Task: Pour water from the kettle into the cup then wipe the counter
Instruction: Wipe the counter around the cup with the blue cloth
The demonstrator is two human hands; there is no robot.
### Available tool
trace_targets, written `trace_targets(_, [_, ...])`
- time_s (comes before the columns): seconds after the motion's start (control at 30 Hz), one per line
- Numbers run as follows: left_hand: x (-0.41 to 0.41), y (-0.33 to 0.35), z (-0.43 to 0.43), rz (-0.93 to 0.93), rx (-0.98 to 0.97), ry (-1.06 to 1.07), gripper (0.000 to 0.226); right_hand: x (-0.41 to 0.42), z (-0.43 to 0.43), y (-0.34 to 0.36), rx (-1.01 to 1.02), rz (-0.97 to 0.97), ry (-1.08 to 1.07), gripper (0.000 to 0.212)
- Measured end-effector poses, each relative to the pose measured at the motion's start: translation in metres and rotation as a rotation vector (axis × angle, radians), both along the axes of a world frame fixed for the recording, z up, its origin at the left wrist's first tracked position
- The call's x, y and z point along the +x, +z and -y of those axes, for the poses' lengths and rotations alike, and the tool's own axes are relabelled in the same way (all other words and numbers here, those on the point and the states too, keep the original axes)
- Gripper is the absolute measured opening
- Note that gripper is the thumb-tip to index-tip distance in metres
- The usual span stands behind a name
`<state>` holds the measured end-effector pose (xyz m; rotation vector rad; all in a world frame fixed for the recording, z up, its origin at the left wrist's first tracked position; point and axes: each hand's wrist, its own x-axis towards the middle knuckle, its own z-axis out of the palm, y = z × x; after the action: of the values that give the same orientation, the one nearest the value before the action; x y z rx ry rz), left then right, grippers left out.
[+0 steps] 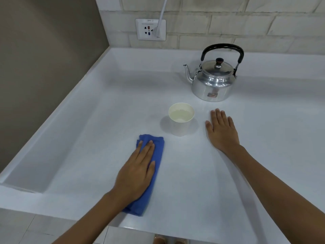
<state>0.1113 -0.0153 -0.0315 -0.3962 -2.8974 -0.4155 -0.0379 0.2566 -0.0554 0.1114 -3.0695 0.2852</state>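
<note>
A shiny metal kettle (213, 83) with a black handle stands upright at the back right of the white counter (105, 106), spout pointing left. In front of it sits a white paper cup (181, 118) with water inside. A folded blue cloth (156, 150) lies on the counter to the cup's front left. My left hand (137, 171) presses flat on the cloth, fingers extended. My right hand (221, 131) rests palm down on the bare counter just right of the cup, touching nothing else.
A wall socket (150, 29) with a white plug and cable is on the tiled back wall. A grey wall borders the counter on the left. The counter's front edge runs below my forearms, with floor tiles beneath.
</note>
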Motion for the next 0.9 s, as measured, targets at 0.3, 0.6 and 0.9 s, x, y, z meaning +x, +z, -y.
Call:
trace_targets(0.3, [-0.027, -0.001, -0.049, 0.009, -0.169, 0.160, 0.041, 0.000, 0.003, 0.000, 0.003, -0.006, -0.016, 0.055])
trace_targets(0.6, [0.004, -0.006, -0.012, 0.019, -0.073, 0.030, 0.056, 0.000, 0.000, -0.002, -0.022, -0.011, -0.001, 0.055])
trace_targets(0.9, [-0.007, -0.011, -0.066, 0.029, -0.240, 0.003, 0.039, -0.002, 0.000, -0.004, -0.011, -0.042, -0.011, 0.055])
